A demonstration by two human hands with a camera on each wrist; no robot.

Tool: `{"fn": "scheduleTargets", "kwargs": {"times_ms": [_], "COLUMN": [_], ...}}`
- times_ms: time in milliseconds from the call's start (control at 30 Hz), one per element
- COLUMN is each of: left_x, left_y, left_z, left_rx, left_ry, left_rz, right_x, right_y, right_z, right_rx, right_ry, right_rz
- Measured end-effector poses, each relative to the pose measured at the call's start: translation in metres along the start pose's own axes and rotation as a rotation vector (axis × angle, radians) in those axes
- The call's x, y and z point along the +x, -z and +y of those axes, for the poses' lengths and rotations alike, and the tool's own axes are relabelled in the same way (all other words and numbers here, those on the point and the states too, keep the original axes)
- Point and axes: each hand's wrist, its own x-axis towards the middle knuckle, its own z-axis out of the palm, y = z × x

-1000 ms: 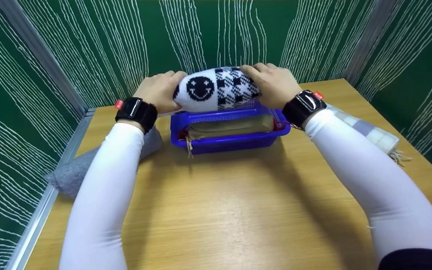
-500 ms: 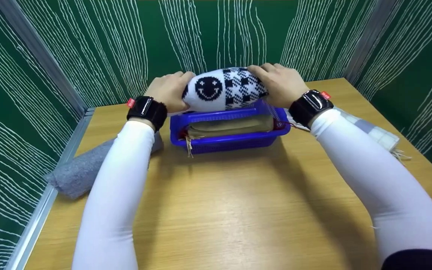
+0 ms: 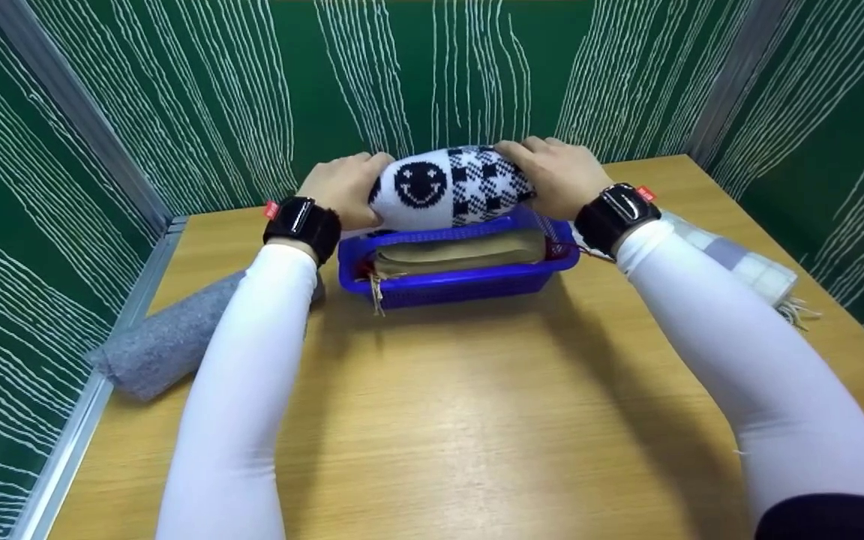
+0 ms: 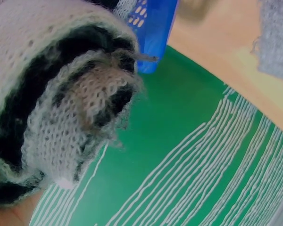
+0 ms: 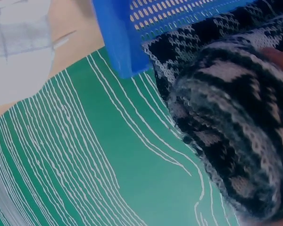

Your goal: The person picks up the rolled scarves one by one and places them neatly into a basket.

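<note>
A rolled black-and-white knitted scarf (image 3: 453,189) with a smiley face and a houndstooth pattern is held level over the back of a blue plastic basket (image 3: 462,283). My left hand (image 3: 346,189) grips its left end, and my right hand (image 3: 556,174) grips the right end. The left wrist view shows the coiled end of the knitted roll (image 4: 70,103) close up. In the right wrist view, the opposite coiled end (image 5: 231,136) hangs near the basket wall (image 5: 115,37), a loose flap beside it. Inside the basket lies a rolled tan scarf (image 3: 462,252) with red ends, its fringe hanging over the front rim.
A rolled grey cloth (image 3: 169,341) lies on the wooden table (image 3: 432,405) at the left, partly behind my left sleeve. At the right lies a pale checked scarf (image 3: 747,262) with fringe. Green walls (image 3: 462,67) with white lines enclose the table's back and sides.
Both hands shifted a little to the right with the knitted scarf, then lowered slightly toward the basket. The basket and the other rolls stayed put.
</note>
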Motion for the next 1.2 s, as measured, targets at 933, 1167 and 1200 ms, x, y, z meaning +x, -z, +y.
{"fn": "scheduleTargets", "kwargs": {"times_ms": [933, 1167, 1200], "left_x": [0.019, 0.021, 0.022], "left_y": [-0.048, -0.054, -0.055], "left_z": [-0.010, -0.008, -0.008], "left_rx": [0.022, 0.063, 0.072], "left_ry": [0.036, 0.047, 0.045], "left_rz": [-0.060, -0.066, -0.065], "right_x": [0.018, 0.021, 0.021], "right_y": [-0.044, -0.050, -0.051], "right_z": [0.016, 0.018, 0.019], "right_rx": [0.023, 0.010, 0.009], "right_ry": [-0.062, -0.075, -0.075], "right_rz": [-0.127, -0.159, -0.157]}}
